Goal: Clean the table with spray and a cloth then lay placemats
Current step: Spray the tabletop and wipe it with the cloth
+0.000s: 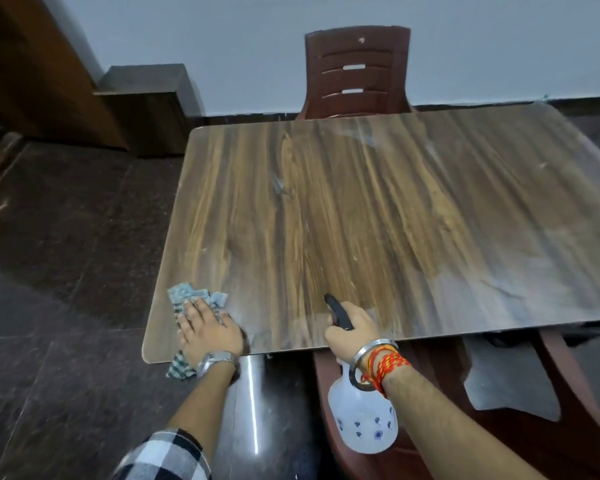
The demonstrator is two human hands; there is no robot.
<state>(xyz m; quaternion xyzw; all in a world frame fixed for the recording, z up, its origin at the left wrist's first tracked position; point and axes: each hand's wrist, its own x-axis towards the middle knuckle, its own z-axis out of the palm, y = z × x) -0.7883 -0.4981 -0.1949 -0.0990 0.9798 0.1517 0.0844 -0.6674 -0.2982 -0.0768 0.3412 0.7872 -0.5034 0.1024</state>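
A wooden table [378, 209] fills the middle of the view, with pale wet smears on its right and near parts. My left hand [208, 332] lies flat on a checked grey-green cloth [194, 296] at the table's near left corner; part of the cloth hangs over the edge. My right hand [354, 329] grips the black trigger head of a white spray bottle [364, 420] with blue flower marks. The bottle's body hangs below the table's near edge, and its nozzle points over the tabletop.
A dark red plastic chair [357, 71] stands at the far side of the table against the wall. Another red chair [499, 410] sits right under me at the near side. A dark cabinet [146, 109] is at the far left. Dark tiled floor [66, 271] lies to the left.
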